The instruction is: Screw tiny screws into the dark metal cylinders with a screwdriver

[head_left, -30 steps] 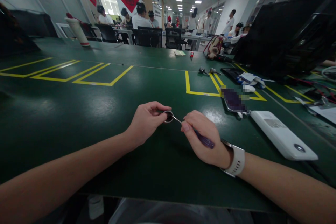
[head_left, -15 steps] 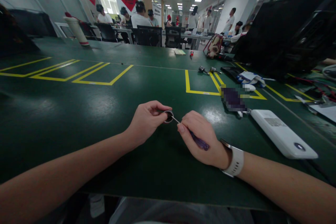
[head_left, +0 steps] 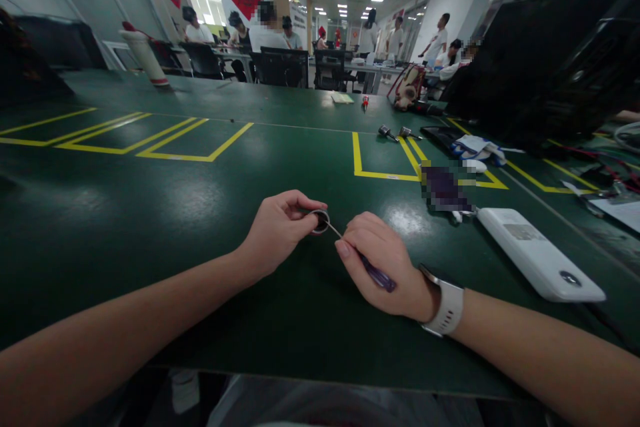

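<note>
Near the front edge of the dark green table point(head_left: 150, 213), the left grip point(head_left: 280, 230) pinches a small round silver-rimmed metal part point(head_left: 320, 221) just above the surface. The right grip point(head_left: 383, 267) is clenched around a slim purple-handled screwdriver point(head_left: 375, 273), whose thin shaft tip meets the part. The tool looks engaged and the work midway. Whether anything is loosened or tightened is too small to tell.
</note>
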A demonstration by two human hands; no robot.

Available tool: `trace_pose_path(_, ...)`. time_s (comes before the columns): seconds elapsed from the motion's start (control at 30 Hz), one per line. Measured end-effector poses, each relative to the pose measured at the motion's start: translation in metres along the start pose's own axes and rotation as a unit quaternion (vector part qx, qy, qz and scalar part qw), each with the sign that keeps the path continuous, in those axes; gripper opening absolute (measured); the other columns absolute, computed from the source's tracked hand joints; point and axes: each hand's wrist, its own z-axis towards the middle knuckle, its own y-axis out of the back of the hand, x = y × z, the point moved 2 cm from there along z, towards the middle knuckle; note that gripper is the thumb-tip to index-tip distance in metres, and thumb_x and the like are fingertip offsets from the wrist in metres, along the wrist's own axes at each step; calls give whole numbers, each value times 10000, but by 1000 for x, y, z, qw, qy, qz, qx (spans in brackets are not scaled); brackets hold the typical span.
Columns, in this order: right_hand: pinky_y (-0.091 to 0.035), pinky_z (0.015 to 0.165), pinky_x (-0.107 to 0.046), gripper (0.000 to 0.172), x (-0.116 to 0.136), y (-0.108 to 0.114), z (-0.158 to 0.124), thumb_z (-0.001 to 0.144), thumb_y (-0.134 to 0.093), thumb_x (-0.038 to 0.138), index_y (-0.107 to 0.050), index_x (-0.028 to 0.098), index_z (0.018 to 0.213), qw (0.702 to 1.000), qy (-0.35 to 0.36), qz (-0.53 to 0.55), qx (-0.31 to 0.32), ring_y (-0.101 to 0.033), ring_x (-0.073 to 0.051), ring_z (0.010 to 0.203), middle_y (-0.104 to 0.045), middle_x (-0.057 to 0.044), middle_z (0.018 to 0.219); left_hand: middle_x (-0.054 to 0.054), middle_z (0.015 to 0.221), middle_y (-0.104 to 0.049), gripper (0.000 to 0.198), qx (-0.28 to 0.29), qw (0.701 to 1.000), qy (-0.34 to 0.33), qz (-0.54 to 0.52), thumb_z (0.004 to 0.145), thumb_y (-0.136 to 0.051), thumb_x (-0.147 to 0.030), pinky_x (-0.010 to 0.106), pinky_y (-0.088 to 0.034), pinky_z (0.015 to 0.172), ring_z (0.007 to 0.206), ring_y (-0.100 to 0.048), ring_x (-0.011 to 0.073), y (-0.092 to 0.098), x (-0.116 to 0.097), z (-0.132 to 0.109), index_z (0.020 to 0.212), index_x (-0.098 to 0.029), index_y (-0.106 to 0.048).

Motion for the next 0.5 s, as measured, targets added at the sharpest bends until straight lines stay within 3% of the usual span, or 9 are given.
trace_pose_path(0.5,-423,662,-326,167,2,-2,1,899,-443,150,-518,159,750,1000,13,-20,13,-484,-167,699,-555,-62,728,44,849,-734,121,-1,1000,9,0,661,-674,-108,263,-574,684,723,-693,146,0,-1,-1,779,-115,-652)
